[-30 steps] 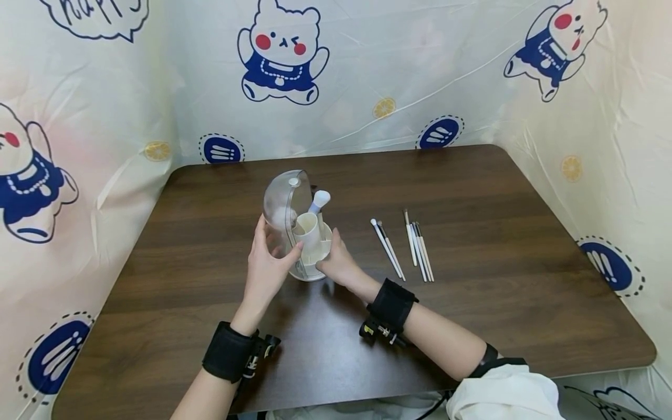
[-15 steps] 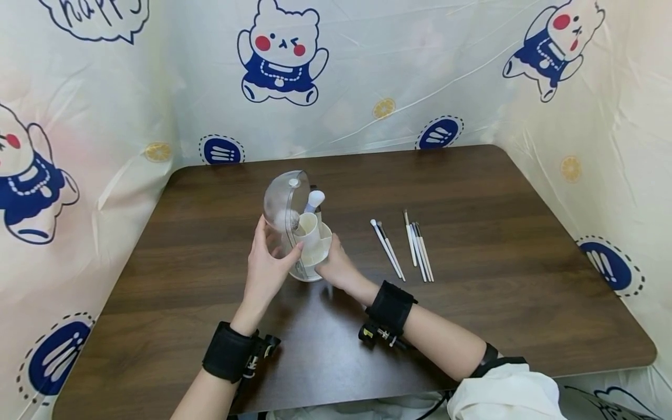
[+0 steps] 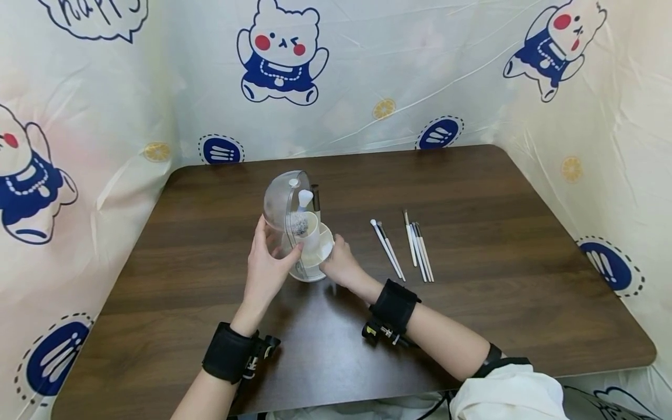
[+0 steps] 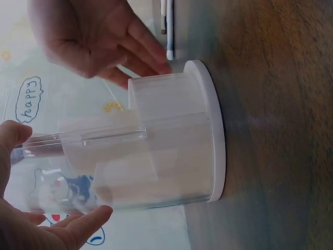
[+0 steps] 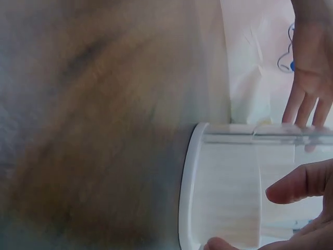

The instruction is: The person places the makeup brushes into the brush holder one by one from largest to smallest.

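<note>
A white brush holder [image 3: 315,256] with a clear dome cover [image 3: 278,201] stands mid-table. My left hand [image 3: 266,262] grips the cover, thumb in front and fingers behind; the left wrist view shows the cover [image 4: 104,140] between thumb and fingers. My right hand [image 3: 342,263] touches the holder's white tray on its right side, and its straight fingers [image 4: 140,52] meet the wall. In the holder stand a fluffy white brush [image 3: 304,199] and a dark-tipped brush [image 3: 315,195]. The right wrist view shows my thumb [image 5: 294,188] by the holder's white wall [image 5: 229,192].
Several thin white-handled brushes lie on the dark wooden table [image 3: 472,192] to the right of the holder, a pair [image 3: 387,248] and a small bunch [image 3: 419,248]. Printed plastic sheeting [image 3: 367,70] walls the table on the left, back and right.
The holder's inner tray has turned. The fluffy white brush has swung from the right of the dome to just behind its edge. My right hand shifted slightly right; the left hand stayed put.
</note>
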`<act>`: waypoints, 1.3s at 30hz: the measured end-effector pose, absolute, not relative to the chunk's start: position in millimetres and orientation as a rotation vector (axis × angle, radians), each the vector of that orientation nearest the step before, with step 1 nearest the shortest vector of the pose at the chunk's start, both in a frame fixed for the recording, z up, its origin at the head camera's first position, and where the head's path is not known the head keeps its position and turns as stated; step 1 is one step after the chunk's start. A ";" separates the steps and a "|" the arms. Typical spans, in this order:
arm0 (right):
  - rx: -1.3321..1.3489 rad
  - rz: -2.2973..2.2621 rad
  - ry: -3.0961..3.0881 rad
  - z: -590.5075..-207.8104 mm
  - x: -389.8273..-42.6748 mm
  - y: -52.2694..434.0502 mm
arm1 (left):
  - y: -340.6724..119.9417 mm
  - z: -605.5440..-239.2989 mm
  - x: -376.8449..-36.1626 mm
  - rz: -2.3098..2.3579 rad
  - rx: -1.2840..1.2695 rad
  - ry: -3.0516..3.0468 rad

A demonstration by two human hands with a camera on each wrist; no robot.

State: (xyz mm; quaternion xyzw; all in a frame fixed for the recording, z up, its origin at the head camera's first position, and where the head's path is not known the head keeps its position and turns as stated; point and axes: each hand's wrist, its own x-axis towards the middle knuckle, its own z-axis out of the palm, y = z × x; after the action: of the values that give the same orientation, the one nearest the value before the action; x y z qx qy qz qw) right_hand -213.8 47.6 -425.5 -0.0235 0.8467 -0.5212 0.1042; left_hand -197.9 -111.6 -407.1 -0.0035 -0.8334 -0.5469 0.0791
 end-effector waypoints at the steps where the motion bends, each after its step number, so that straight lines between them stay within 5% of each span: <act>1: -0.089 -1.535 2.504 -424.5 -211.5 47.3 | -111.8 -406.9 -197.9 -1.635 -0.011 -2.492; 39: -0.056 -1.412 2.547 -427.0 -221.5 46.5 | -113.0 -408.4 -197.1 -1.639 -0.028 -2.510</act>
State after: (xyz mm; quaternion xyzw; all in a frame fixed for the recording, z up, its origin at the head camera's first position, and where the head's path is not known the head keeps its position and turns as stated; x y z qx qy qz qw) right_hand -221.5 46.5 -427.0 -0.0192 0.8687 -0.4816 0.1141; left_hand -197.1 -113.0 -408.4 -0.0094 -0.8352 -0.5452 0.0719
